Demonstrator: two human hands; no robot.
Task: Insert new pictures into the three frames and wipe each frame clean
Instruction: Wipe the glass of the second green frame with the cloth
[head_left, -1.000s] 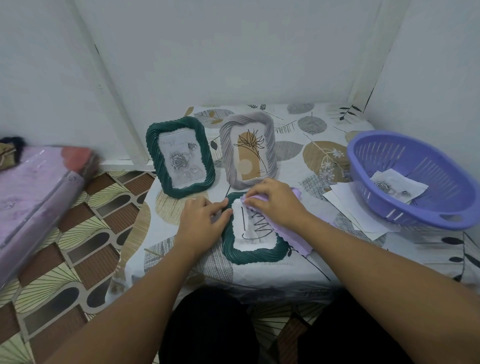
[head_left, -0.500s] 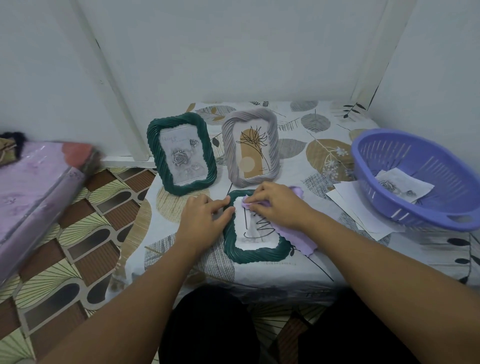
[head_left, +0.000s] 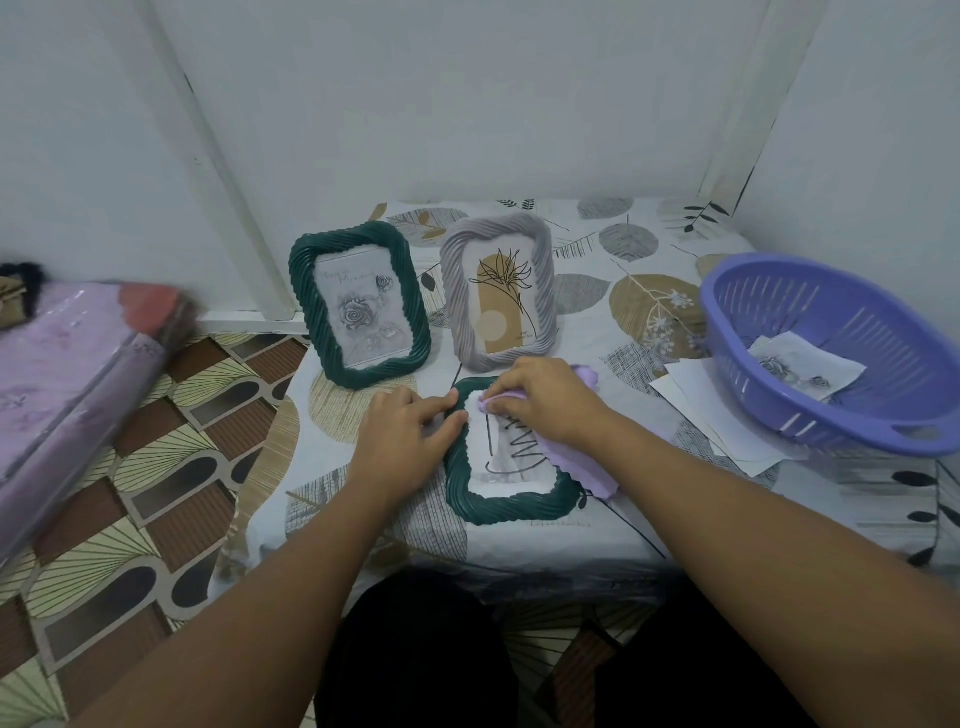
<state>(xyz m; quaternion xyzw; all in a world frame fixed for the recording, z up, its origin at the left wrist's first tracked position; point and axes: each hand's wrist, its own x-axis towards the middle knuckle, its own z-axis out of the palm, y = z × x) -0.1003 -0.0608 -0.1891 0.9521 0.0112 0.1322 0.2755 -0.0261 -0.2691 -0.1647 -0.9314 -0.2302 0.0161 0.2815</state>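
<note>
Flat frame: a dark green rope-textured picture frame is lying face up near the front edge of the counter, holding a white picture with black line art.
Right hand: the right hand is pressing a lilac wiping cloth onto the upper part of the flat frame's glass; its fingers are clenching the bunched cloth, whose loose end is trailing over the frame's right side.
Left hand: the left hand is resting on the counter against the frame's left edge, fingers loosely spread and touching the upper left rim, gripping nothing.
Standing frame, left: a second dark green rope-textured frame is standing upright behind the hands, showing a grey rose print.
Standing frame, right: a grey rope-textured frame is standing just beside it, showing a tan arch with a black line flower.
Basket: a purple slotted plastic basket is sitting at the counter's right end, containing a rose print sheet.
Loose sheets: white paper sheets are lying partly under the basket.
Counter covering: a leaf-patterned cloth is covering the counter.
</note>
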